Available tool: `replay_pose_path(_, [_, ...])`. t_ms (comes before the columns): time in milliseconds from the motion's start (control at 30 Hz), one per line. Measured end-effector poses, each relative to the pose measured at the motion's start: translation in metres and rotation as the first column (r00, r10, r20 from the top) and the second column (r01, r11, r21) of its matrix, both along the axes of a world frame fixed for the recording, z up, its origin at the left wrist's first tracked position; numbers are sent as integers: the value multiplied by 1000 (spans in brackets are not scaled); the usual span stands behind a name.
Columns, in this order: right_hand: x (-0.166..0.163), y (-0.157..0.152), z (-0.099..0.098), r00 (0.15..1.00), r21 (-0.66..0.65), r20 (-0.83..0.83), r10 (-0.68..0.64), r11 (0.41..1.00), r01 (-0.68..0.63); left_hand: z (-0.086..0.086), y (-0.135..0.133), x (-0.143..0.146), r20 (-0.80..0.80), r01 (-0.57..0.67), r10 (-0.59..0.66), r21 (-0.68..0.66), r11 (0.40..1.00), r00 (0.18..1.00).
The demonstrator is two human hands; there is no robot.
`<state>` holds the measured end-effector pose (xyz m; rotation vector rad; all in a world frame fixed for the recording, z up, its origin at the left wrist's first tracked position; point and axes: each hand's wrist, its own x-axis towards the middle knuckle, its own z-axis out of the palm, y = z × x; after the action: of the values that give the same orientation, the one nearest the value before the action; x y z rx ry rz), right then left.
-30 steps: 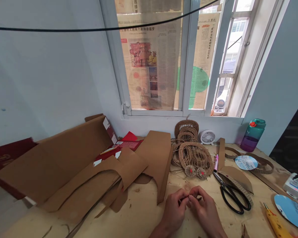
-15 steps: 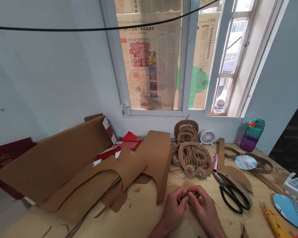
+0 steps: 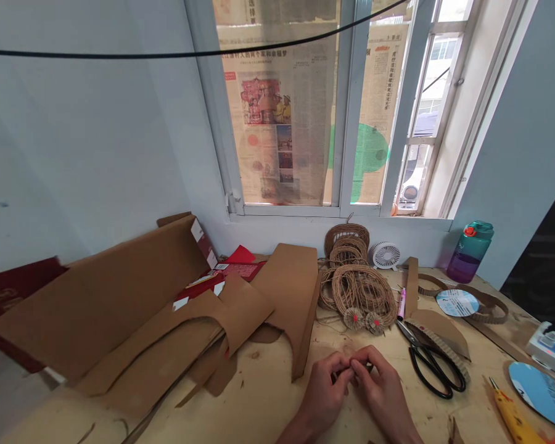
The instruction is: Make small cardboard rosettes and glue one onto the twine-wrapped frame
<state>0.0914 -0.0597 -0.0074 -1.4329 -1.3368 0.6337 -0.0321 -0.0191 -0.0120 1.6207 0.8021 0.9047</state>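
Observation:
My left hand [image 3: 322,391] and my right hand [image 3: 382,390] meet at their fingertips low in the middle of the view, just above the wooden table [image 3: 263,394]. Both pinch a small dark piece [image 3: 351,365] that is too small to name. Just beyond the hands lie two small cardboard discs with red centres [image 3: 364,319], in front of coils of woven cord [image 3: 363,290]. Black scissors [image 3: 428,361] lie to the right of my right hand.
Large brown cardboard sheets [image 3: 134,308] cover the left of the table. A woven basket [image 3: 346,237], a small white fan [image 3: 386,254] and a teal bottle [image 3: 472,250] stand by the window. A pink marker [image 3: 402,303], corrugated strips [image 3: 462,305], blue discs [image 3: 541,385] and a yellow cutter [image 3: 513,416] lie at right.
My fingers have shifted slightly on the small piece while both hands stay in the same spot. Nothing else has moved.

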Motion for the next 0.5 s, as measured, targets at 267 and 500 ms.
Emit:
replay_pose_path(267, [3, 1, -8, 998, -19, 62, -25, 999, 27, -1, 0, -1, -22, 18, -16, 51, 999, 1000])
replay_pose_path(500, [1, 2, -12, 995, -17, 91, -48, 999, 50, -2, -1, -2, -51, 3, 2, 90, 996, 999])
